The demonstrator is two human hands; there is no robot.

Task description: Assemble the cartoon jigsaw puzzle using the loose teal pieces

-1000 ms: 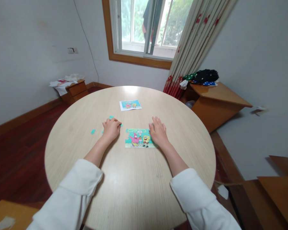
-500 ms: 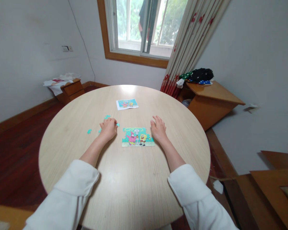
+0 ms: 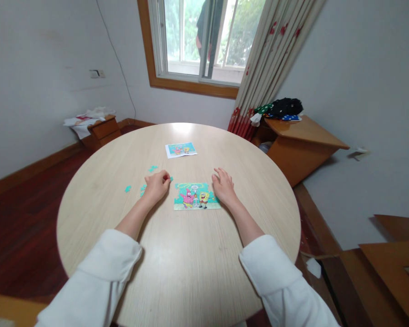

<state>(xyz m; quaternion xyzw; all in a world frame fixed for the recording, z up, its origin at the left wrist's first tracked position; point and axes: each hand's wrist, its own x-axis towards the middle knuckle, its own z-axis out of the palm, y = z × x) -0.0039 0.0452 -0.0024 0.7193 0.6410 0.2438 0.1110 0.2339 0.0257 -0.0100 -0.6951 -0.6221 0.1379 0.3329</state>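
A partly joined jigsaw puzzle (image 3: 196,197) with cartoon figures lies flat on the round table, its upper left edge uneven. My left hand (image 3: 157,185) is just left of it, thumb and fingers pinched on a small teal puzzle piece (image 3: 171,179). At the puzzle's right edge rests my right hand (image 3: 224,185), fingers apart and slightly curled, holding nothing; it covers part of that edge. Loose teal pieces (image 3: 128,189) lie left of my left hand, with more pieces (image 3: 152,168) beyond it and one partly hidden beside the wrist.
A printed picture card (image 3: 181,150) of the same scene lies farther back on the pale round table (image 3: 191,263). Behind the table are a window and a curtain (image 3: 269,54). A wooden cabinet (image 3: 303,136) with cloths on top stands at the right, a small drawer unit (image 3: 104,128) at the left.
My left hand has shifted slightly right toward the puzzle with the piece in its fingers. My right hand stays at the puzzle's right edge. The view has tilted a little.
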